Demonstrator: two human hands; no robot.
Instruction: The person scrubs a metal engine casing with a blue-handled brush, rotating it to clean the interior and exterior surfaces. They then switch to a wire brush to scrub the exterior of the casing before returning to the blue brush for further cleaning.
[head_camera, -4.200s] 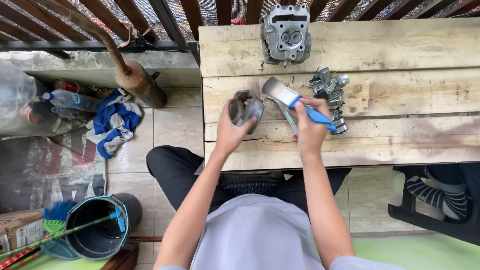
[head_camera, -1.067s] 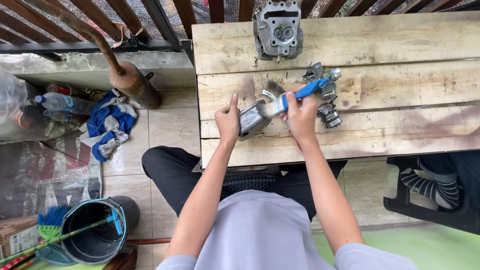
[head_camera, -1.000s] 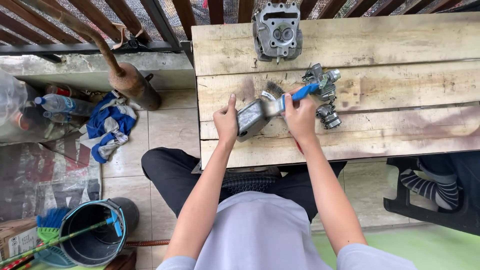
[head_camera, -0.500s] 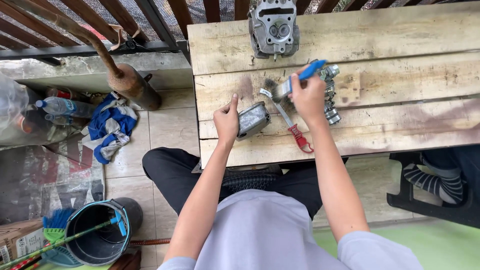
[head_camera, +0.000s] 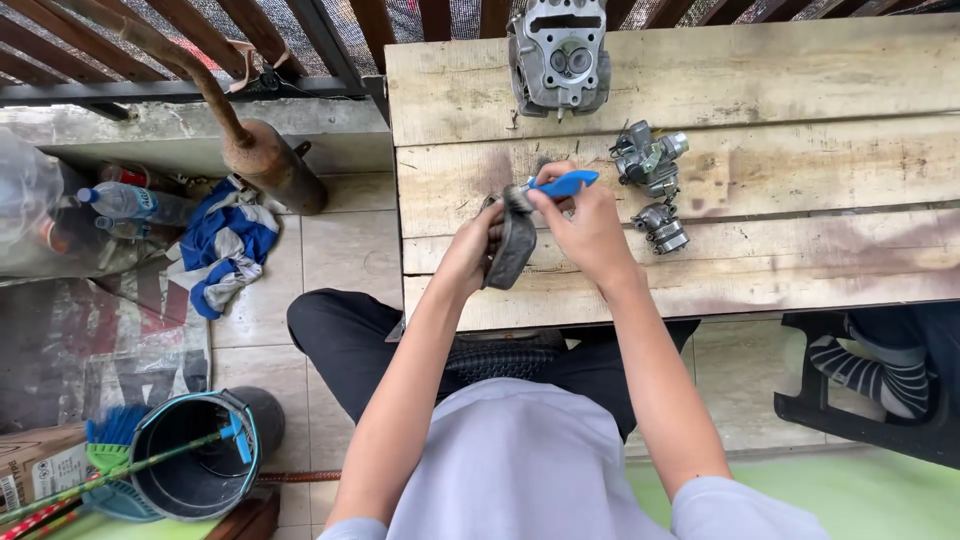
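L grip (head_camera: 468, 250) held grey metal part (head_camera: 512, 245) upright nr table (head_camera: 800, 270) front edge; R grip (head_camera: 590, 225) pinched blue-handled brush (head_camera: 560, 184). Scrubbing step; next needs part steadied.

both arms reach forward; left hand (head_camera: 470, 248) and right hand (head_camera: 590, 232) closed, near together.

A brown cardboard box (head_camera: 40, 470) with a white label (head_camera: 10, 492) on its side sits at the bottom left corner, far below and left of the left hand (head_camera: 472, 250). A clear plastic bottle with a blue cap (head_camera: 128, 203) lies well left of that hand, a red-labelled container (head_camera: 125, 175) just above it.
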